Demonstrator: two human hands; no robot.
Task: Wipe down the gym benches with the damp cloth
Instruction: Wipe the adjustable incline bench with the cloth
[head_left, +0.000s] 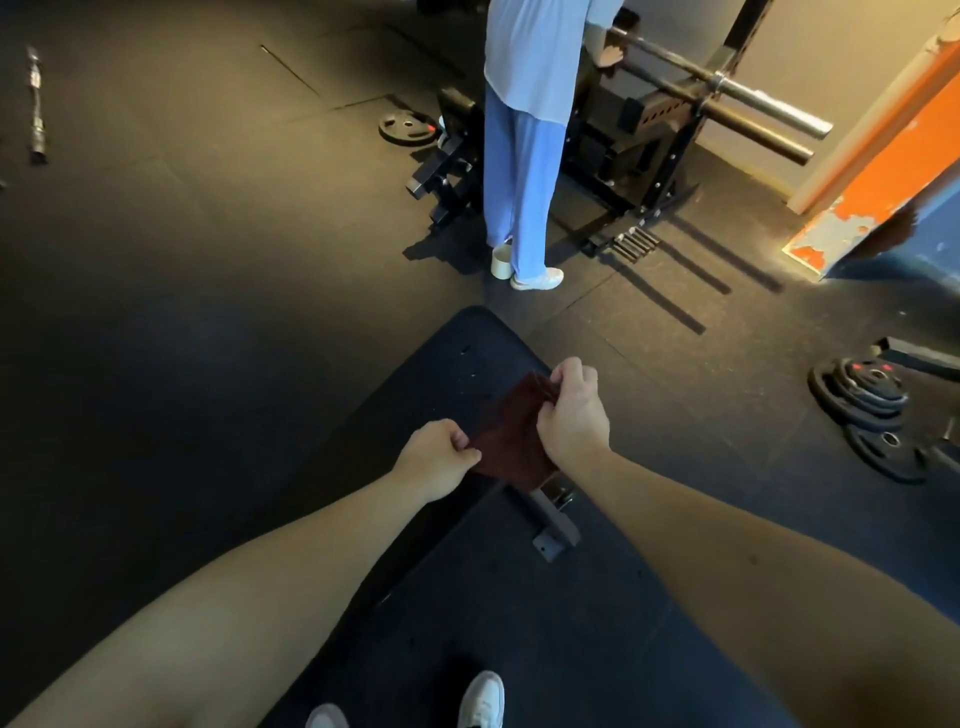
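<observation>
Both hands are holding the dark red cloth (511, 441) just above the black bench (447, 369). The left hand (439, 457) is pinching its near corner, and the right hand (571, 410) is gripping its far edge with curled fingers. Just beyond the bench's far end, a person in light blue (524, 156) is standing at a rack (670, 124). Stacked weight plates (867, 405) are lying right of the bench.

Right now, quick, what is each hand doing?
Left hand: closed, pinching one edge of the dark red cloth.
Right hand: closed, gripping the cloth's other edge.
</observation>
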